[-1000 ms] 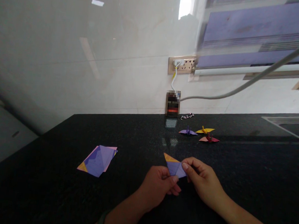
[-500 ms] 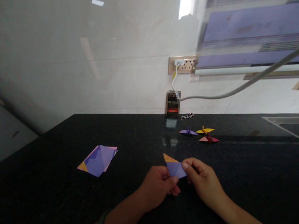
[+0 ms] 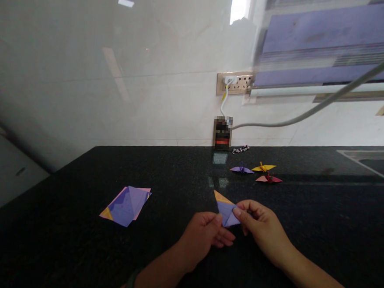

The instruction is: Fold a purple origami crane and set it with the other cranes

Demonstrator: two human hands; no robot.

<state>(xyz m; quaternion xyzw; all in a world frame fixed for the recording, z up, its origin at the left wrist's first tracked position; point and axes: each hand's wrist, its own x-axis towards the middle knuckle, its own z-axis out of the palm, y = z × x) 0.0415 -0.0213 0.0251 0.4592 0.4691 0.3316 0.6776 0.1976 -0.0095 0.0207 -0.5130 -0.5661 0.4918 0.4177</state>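
A piece of folded origami paper (image 3: 226, 211), purple with an orange corner pointing up and left, is held just above the dark counter. My right hand (image 3: 260, 225) pinches its right side, thumb on top. At the paper's lower left edge, my left hand (image 3: 205, 232) grips with thumb and index finger, its other fingers reaching out underneath. Farther left lies a small stack of purple and pink paper sheets (image 3: 126, 205), the top one with an orange corner. Beyond my hands stand a purple paper crane (image 3: 242, 170), a yellow paper crane (image 3: 263, 167) and a red and pink paper crane (image 3: 269, 179).
Against the white wall stands a blurred-out dark box (image 3: 222, 135) beside a black-and-white patterned strip (image 3: 240, 149). A grey cable (image 3: 299, 118) arcs up to the right. A wall socket (image 3: 235, 82) holds a white plug. A sink edge (image 3: 368, 165) shows at the right.
The folded paper has tilted and turned slightly, its orange tip moving up and right. My left thumb has shifted left along its lower edge. My right hand keeps its pinch.
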